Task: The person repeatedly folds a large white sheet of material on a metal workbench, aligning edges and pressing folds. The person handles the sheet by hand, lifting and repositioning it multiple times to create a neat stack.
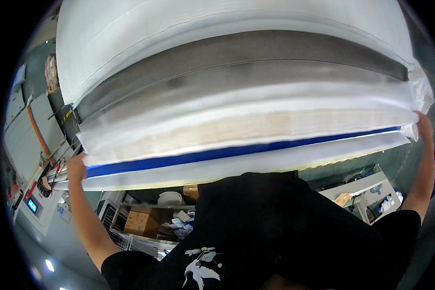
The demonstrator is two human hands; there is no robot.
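Observation:
With both arms spread wide, I hold a long white translucent sheet (246, 104) across a work surface. My left hand (76, 166) is closed on the sheet's left corner, and my right hand (424, 126) is closed on its right end. The sheet is blurred, with a pale beige band showing through it. In front of it runs a blue strip (212, 155), and nearer me lies a white front ledge (237, 166). Beyond the sheet, a dark grey curved band (275, 46) stretches across, below a broad white covered surface (227, 14). My fingertips are partly hidden.
At left stands a pale machine panel with a small lit screen (32, 205) and an orange hose (36, 128). Below the ledge are a cardboard box (141, 223) and a white bucket (170, 198). A white open-topped unit (367, 193) stands at lower right.

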